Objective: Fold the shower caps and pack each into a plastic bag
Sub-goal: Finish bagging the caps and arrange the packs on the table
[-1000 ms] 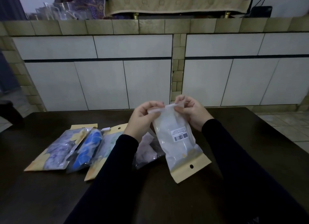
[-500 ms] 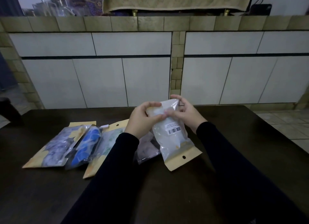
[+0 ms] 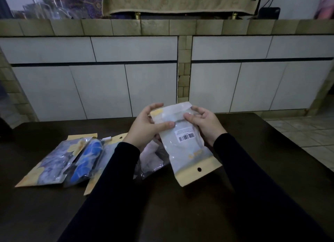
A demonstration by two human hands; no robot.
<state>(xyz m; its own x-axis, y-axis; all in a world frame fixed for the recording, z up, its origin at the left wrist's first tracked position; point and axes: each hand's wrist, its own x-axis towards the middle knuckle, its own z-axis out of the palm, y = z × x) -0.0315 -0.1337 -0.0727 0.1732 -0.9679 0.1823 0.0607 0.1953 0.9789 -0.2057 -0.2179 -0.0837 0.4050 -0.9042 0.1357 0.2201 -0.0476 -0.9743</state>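
dark surface [image 3: 253, 151] before a tiled cabinet front [image 3: 126, 82], dimly lit. plastic bag [image 3: 182, 142] with a pale shower cap inside is held above it, flap end up. risk, in my judgement: the flap seals crooked or the cap bunches if thumb pressure is uneven. left hand [image 3: 146, 126] pinches the bag's flap under its thumb; right hand [image 3: 204, 122] grips the opposite edge, fingers curled. left of the bag lie packed bags [image 3: 59, 160].

Dark table [image 3: 271, 151], tiled counter [image 3: 126, 26]
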